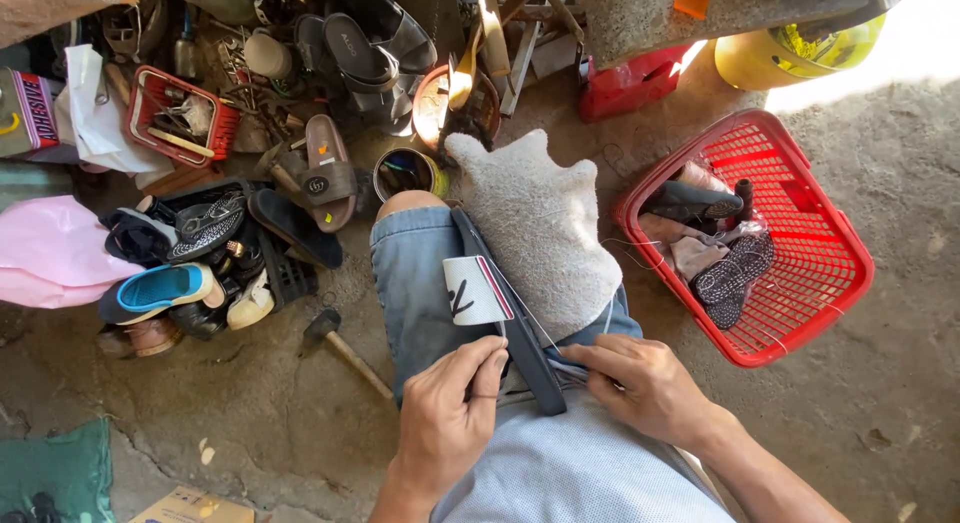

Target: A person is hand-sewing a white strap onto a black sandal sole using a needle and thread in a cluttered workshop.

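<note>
We see the left hand (450, 408) pinched shut on a thin tool, likely a needle or awl, its fingertips pressed to the near end of the dark sandal (510, 308). The right hand (640, 383) is closed too, fingers gripping the sandal's near end from the other side and seeming to trap a pale thread (530, 318) that runs up along the sole. The sandal lies edge-up across the denim-covered knee (420, 283), its white strap (475, 291) bulging toward the left, its far end reaching toward the knee's front edge.

We judge the sandal light, with a sole that flexes yet holds its shape and is grippy rather than slick; the best hold is at the sole's edge close to the stitching point, not the soft strap, which would fold. The thread is fine and could snag or snap if jerked.

A coarse grey cloth (540, 233) drapes over the knee's right side. On the floor, a red basket (800, 303) of shoe parts sits right, a hammer (340, 343) and a heap of footwear (190, 273) left.
</note>
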